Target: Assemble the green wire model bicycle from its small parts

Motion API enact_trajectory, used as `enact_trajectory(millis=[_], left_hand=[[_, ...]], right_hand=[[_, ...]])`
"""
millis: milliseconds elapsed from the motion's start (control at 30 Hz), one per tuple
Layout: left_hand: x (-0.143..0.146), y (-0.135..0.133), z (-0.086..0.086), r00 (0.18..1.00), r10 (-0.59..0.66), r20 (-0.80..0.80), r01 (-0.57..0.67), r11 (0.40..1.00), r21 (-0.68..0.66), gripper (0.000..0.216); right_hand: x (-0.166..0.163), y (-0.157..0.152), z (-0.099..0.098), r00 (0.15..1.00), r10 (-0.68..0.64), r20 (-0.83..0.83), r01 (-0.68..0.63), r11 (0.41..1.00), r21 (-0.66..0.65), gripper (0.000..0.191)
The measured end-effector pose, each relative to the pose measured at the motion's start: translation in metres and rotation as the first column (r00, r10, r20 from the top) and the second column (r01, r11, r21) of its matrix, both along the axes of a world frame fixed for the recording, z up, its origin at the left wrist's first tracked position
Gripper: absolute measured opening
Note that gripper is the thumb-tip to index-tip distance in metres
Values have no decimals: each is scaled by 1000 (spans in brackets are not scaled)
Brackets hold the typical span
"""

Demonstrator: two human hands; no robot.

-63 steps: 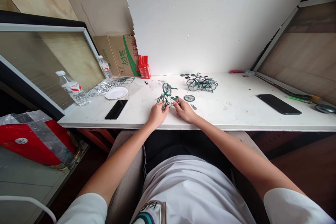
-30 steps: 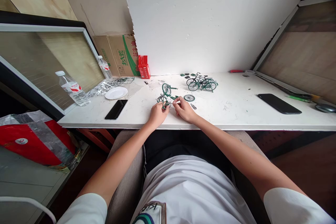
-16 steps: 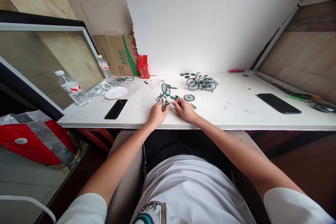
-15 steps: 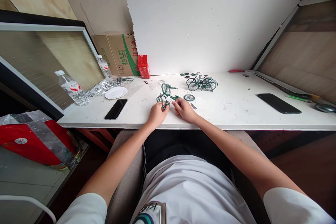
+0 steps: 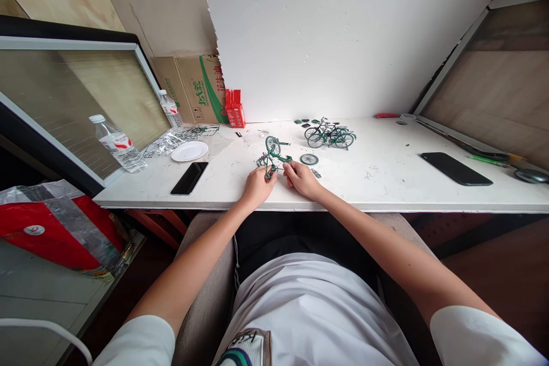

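Note:
My left hand (image 5: pixel 259 185) is closed on a small green model bicycle frame (image 5: pixel 270 169) near the table's front edge. Just to its right, my right hand (image 5: pixel 302 179) is pinched shut at the frame's right side; whatever sits between its fingertips is too small to name. Behind the hands, a green model wheel (image 5: pixel 273 146) stands tilted, with a thin green part (image 5: pixel 284 143) at its right. A loose wheel (image 5: pixel 309 159) lies flat beyond my right hand, close to a small grey chain-like part (image 5: pixel 316 173).
Assembled model bicycles (image 5: pixel 329 136) stand at the back. A black phone (image 5: pixel 189 178), a white plate (image 5: pixel 189 151) and a water bottle (image 5: pixel 118 144) are on the left. Farther right lie a dark phone-like slab (image 5: pixel 455 169), a green pen (image 5: pixel 488 160) and a mouse (image 5: pixel 532 176).
My right hand has shifted very slightly, its fingertips still by the frame. The frame and the tilted wheel behind it have moved a little to the right.

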State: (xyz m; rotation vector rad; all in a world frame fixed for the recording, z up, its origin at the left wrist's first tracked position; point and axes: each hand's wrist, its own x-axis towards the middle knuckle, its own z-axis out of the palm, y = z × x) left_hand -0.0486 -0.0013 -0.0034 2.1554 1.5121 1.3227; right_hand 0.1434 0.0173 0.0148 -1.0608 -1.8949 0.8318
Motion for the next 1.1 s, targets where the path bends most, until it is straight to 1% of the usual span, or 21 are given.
enact_trajectory(millis=[67, 200, 267, 367, 533, 667, 800, 933, 1100], left_hand=[[0, 0, 1, 999, -14, 51, 16, 999, -33, 18], [-1, 1, 3, 971, -50, 233, 82, 988, -133, 20], [-1, 3, 3, 945, -39, 324, 103, 978, -182, 23], [-2, 7, 2, 923, -25, 385, 115, 970, -212, 29], [-4, 9, -2, 930, -39, 365, 123, 970, -210, 38], [-3, 8, -1, 931, -34, 363, 122, 968, -222, 35], [-1, 5, 1, 933, -65, 354, 154, 962, -227, 34], [-1, 3, 3, 941, -84, 328, 165, 960, -227, 34], [-2, 2, 3, 957, -103, 270, 163, 964, -209, 37]], right_hand=[[0, 0, 0, 1000, -2, -1, 2, 1000, -6, 50], [0, 0, 1, 1000, 1, -23, -1, 1000, -21, 50], [0, -2, 2, 999, -3, -42, 2, 1000, -29, 49], [0, -3, 2, 996, 16, -86, -20, 999, -38, 47], [1, -2, 1, 990, 80, -120, -82, 997, -10, 44], [1, -1, 0, 991, 77, -108, -79, 997, -19, 45], [1, 0, -2, 994, 83, -73, -85, 996, -17, 46], [1, -1, -2, 995, 98, -35, -99, 995, -12, 46], [1, 0, -3, 996, 85, 0, -85, 996, 18, 44]])
